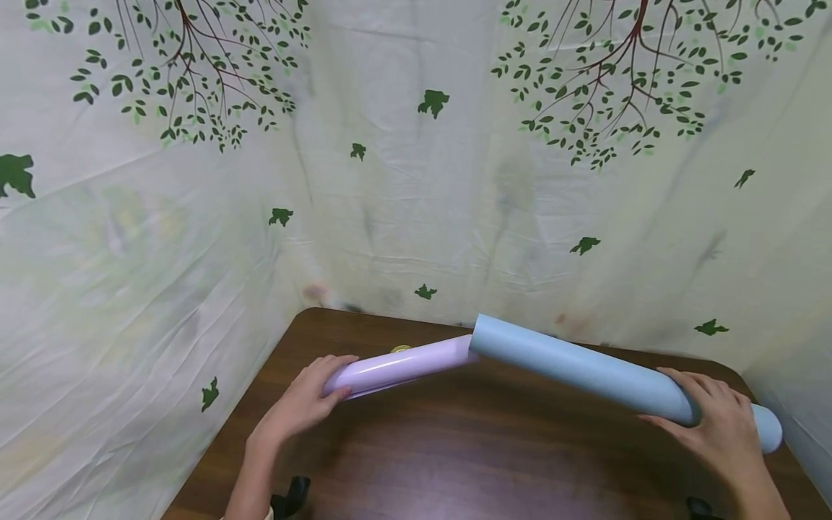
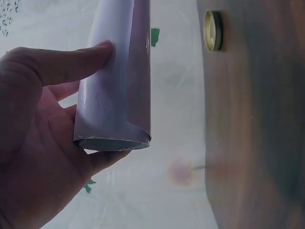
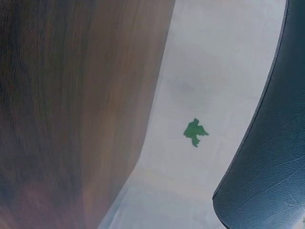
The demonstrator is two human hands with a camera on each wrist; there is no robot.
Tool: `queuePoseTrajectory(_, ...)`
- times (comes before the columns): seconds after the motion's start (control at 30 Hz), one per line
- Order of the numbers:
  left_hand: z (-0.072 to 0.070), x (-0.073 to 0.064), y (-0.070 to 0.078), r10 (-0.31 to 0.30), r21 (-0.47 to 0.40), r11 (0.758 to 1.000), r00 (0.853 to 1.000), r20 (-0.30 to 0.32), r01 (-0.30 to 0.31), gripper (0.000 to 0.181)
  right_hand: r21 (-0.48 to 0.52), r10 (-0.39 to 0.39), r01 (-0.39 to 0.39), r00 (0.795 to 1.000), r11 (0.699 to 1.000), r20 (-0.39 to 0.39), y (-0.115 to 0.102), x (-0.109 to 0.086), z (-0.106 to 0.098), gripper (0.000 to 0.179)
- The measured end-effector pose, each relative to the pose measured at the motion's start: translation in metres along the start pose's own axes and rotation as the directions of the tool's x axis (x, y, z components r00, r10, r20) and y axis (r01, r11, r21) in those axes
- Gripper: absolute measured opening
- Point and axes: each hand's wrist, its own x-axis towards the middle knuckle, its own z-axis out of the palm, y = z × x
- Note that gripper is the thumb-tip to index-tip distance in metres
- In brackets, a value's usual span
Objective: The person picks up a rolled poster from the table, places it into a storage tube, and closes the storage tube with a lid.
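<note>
Grips the left end of a purple roll [image 1: 403, 367] in the left hand [image 1: 305, 393], with thumb on the near side and fingers curled round behind. Holds it up over a brown table [image 1: 468, 448], pointing right and toward the far middle. Presents to the left wrist view a lengthwise overlapping edge and, at the left end, a slightly flattened opening. Grips a thicker, longer blue roll [image 1: 572, 368] near its right end in the right hand [image 1: 721, 422], with thumb on the near side and fingers over the far side. Leaves a short length of blue past the hand, at the right. Slants the blue roll from the far middle to the near right, likewise over the table. Brings the two rolls together at an angle, purple right end at blue left end; cannot tell whether inside or merely behind. Shows only blue roll, table and curtain [image 3: 214, 86] in the right wrist view, with no fingers to judge there. Reveals, beyond the purple roll on the far side of the table, a small yellow-rimmed round thing [image 1: 401, 349], partly hidden in the head view.
</note>
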Motion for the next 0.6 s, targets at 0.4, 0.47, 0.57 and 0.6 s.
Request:
queuePoseTrajectory(0.4,-0.013,-0.004,-0.009,-0.011,-0.015,1.0,0.998,-0.061,0.01,0.046,-0.028,0.003,-0.004,0.999,1.0,-0.041,0.004,-0.003,-0.002,0.095)
queuePoseTrajectory(0.47,-0.014,-0.004,-0.011,-0.022,-0.007,1.0,0.998,-0.065,0.022,0.046,-0.03,-0.004,0.002,0.999,1.0,-0.051,0.005,-0.002,-0.003,0.095)
queuePoseTrajectory(0.57,-0.015,-0.005,-0.014,-0.046,0.006,0.999,0.997,-0.066,0.047,0.046,-0.037,-0.013,0.011,0.998,0.999,-0.06,0.007,-0.002,-0.004,0.096)
queuePoseTrajectory(0.6,-0.015,-0.006,-0.015,-0.05,0.011,0.999,0.996,-0.068,0.051,0.046,-0.038,-0.012,0.01,0.998,0.999,-0.06,0.007,-0.002,-0.004,0.096)
